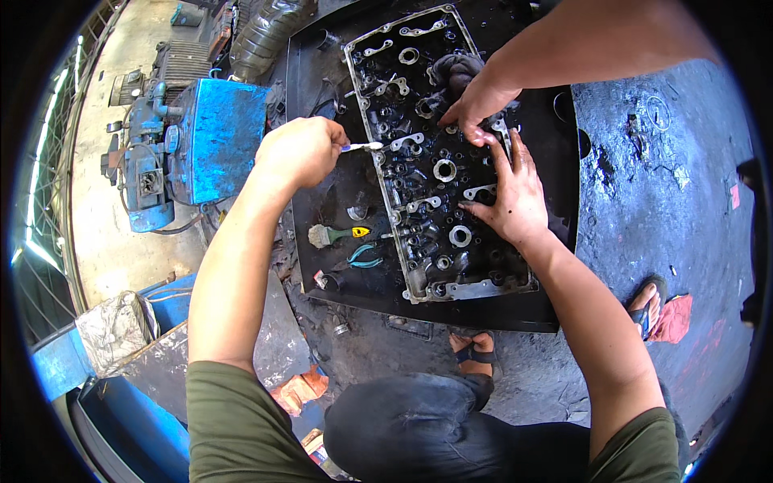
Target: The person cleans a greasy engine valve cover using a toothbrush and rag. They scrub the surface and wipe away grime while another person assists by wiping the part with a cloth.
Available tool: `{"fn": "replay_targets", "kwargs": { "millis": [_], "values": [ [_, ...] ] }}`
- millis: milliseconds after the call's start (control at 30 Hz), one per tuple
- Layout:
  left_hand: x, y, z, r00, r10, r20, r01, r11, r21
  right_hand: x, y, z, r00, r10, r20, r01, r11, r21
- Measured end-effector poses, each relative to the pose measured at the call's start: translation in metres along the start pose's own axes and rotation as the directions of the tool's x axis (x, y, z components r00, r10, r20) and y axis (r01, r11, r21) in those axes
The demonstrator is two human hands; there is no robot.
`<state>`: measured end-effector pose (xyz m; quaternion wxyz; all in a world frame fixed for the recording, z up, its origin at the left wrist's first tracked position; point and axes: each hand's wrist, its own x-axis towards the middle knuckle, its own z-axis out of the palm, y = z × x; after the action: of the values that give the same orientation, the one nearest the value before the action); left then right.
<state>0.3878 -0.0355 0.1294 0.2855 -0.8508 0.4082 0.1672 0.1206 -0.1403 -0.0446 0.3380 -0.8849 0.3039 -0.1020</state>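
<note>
A cylinder head (444,171), oily and dark with bright metal edges, lies on a black metal sheet. My left hand (302,149) is closed around a thin white brush like a toothbrush (360,147). Its tip touches the cylinder head's left edge. With fingers spread, my right hand (519,200) rests on the right side of the cylinder head and holds nothing. Just beyond it, a co-worker's hand (483,97) reaches in from the upper right, its fingers close to mine. A dark rag (456,72) is bunched beside that hand.
On the black sheet (338,278), left of the cylinder head, lie a paintbrush (336,234) with a yellow-tipped handle and teal-handled pliers (358,258). A blue machine (217,137) stands at the left. Sandalled feet (646,306) are on the dark floor at the right.
</note>
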Motion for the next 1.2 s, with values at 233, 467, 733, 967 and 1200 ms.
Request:
{"fn": "replay_targets", "kwargs": {
  "millis": [233, 467, 733, 967, 1200],
  "values": [
    [-0.031, -0.020, 0.069, 0.970, -0.134, -0.205, 0.012, 0.861, -0.508, 0.002, 0.001, 0.003, 1.000, 0.009, -0.001, -0.009, 1.000, 0.009],
    [-0.062, -0.032, 0.120, 0.903, -0.350, -0.249, -0.092, 0.409, -0.908, -0.002, 0.007, 0.012, 1.000, 0.001, 0.013, -0.001, 0.999, -0.054],
    [-0.024, -0.005, 0.129, 0.773, -0.497, -0.396, -0.290, 0.278, -0.916, -0.001, 0.005, 0.006, 0.991, -0.126, -0.036, 0.124, 0.991, -0.047],
    [-0.026, 0.020, 0.170, 0.830, -0.537, -0.155, -0.136, 0.074, -0.988, -0.008, 0.025, -0.009, 1.000, -0.023, 0.003, 0.023, 0.995, 0.093],
    [-0.038, 0.066, 0.231, 0.859, -0.473, -0.193, -0.122, 0.177, -0.977, 0.018, 0.055, -0.045, 0.974, 0.192, -0.119, -0.170, 0.971, 0.170]
  ]
}}
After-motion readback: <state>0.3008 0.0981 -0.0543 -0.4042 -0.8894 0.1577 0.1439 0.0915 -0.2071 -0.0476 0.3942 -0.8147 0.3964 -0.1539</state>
